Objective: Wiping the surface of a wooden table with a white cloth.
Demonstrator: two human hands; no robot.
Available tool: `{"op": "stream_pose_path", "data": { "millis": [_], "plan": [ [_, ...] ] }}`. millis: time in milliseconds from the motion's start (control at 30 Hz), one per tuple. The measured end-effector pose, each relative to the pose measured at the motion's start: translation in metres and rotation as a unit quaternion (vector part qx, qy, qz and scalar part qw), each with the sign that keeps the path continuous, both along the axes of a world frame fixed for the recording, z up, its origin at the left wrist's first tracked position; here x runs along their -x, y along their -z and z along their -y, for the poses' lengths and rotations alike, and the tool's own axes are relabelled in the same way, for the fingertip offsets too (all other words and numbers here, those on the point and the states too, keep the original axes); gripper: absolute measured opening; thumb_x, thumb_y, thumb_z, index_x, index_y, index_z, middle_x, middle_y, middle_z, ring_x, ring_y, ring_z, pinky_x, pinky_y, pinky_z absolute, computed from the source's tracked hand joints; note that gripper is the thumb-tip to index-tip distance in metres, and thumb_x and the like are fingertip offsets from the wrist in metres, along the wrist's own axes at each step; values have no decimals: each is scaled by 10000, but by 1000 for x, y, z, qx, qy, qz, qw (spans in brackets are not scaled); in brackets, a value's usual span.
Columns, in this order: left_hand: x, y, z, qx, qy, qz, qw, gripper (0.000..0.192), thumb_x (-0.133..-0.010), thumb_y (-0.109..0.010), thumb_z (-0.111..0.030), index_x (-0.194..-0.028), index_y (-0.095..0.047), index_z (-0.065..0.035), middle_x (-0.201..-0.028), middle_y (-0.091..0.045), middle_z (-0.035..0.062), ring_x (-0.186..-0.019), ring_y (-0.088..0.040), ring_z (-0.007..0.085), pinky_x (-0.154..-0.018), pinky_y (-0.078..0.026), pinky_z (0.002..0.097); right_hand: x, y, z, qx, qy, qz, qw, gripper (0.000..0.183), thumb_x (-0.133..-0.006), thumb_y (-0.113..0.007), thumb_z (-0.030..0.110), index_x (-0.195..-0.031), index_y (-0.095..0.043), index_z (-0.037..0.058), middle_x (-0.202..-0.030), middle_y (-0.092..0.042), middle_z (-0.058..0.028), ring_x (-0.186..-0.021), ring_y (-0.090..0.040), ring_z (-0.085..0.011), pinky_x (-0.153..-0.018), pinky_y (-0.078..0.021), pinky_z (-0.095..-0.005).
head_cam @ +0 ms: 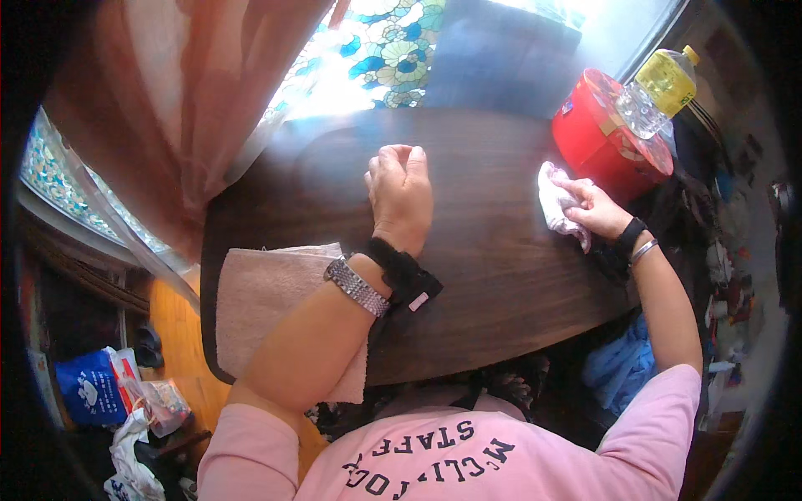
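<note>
My right hand grips a crumpled white and pink cloth at the right side of a dark wood-grain table. The cloth lies close beside a red round box. Over the middle of the table is my left hand, back upward, fingers curled in and nothing visible in them. A folded beige-pink towel lies at the table's left front corner, partly covered by my left forearm.
A bottle of yellow liquid and a clear plastic container are at the red box. A sheer brownish curtain hangs at the left, beside a patterned window. Bags, including a blue one, stand on the lower left; blue plastic lies lower right.
</note>
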State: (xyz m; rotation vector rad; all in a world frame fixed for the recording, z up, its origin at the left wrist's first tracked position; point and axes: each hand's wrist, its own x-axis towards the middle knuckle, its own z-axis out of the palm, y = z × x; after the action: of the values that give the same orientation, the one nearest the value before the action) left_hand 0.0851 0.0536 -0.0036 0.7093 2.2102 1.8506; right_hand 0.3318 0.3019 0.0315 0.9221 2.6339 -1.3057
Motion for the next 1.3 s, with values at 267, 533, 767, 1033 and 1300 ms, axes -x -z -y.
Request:
{"op": "stream_pose_path", "data": {
  "millis": [267,533,767,1033,1300],
  "plan": [
    [8,7,-4,-42,-25,-10,999,337,-985,-517,-306,-1111,-564,3,-1170,-561,204,-1151,-484,346,-1003,-389,444,72,15,22,-203,-197,-85,955,618,-764,-623,62,-1374,-578,145,-1275,-534,-207,-1217,-484,-345,-1073,-379,-429],
    [10,5,-6,-100,-50,-30,993,324,-979,-535,-281,-1124,-556,8,-1172,-555,205,-1136,-501,345,-996,-392,439,184,16,109,-272,-394,-72,875,553,-757,-652,116,-1272,-640,318,-1420,-516,-55,-1305,-411,-340,-1095,-323,-470],
    [8,5,-2,-140,-55,-41,988,290,-1014,-524,-249,-1158,-523,3,-1121,-556,116,-1032,-526,182,-907,-452,332,165,23,135,-186,-496,-212,822,330,-745,-643,68,-1037,-727,197,-1190,-649,-11,-1200,-504,-287,-1081,-330,-468],
    [7,5,-3,-200,-51,32,978,282,-985,-535,-223,-1120,-546,24,-1138,-569,180,-1095,-539,298,-974,-413,406,191,19,120,-202,-502,-213,814,329,-920,-604,225,-1235,-650,143,-1302,-609,-86,-1330,-422,-311,-1148,-267,-463],
    [13,8,-3,-191,-41,12,981,248,-1022,-515,-216,-1154,-507,-5,-1064,-560,71,-970,-546,132,-871,-467,274,221,30,110,-119,-495,-316,801,333,-724,-593,-20,-1040,-666,55,-1206,-610,-144,-1201,-494,-341,-1036,-407,-432]
  ]
}}
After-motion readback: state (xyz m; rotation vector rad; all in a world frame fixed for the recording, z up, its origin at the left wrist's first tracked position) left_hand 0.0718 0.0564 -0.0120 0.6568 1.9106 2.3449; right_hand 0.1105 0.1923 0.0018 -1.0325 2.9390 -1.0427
